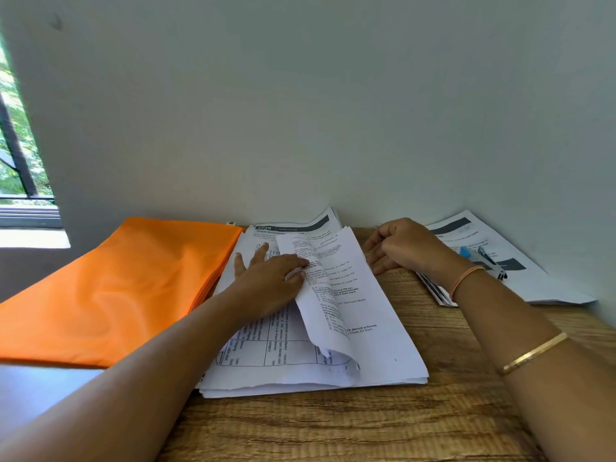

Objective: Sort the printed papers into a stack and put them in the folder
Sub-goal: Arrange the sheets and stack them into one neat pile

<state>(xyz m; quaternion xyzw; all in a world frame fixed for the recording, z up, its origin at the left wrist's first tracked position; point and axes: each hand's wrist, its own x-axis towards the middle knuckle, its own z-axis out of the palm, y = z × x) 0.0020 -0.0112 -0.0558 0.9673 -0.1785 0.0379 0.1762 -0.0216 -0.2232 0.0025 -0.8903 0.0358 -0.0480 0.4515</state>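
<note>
A stack of printed papers [373, 335] lies on the wooden table in the middle of the head view. Its top sheet [313, 315] curls upward along the left side. My left hand [266, 278] lies on the stack, fingers spread flat on the lower pages, with the curled sheet resting against its thumb side. My right hand [400, 248] hovers at the stack's far right corner, fingers loosely curled and holding nothing. An orange folder [116, 288] lies flat to the left, touching the stack's left edge.
More printed sheets [540, 281] lie at the far right against the wall, with a blue-capped pen [480, 256] on them. A white wall stands right behind the table. A window [16, 155] is at the far left. Bare wood [333, 428] runs along the near edge.
</note>
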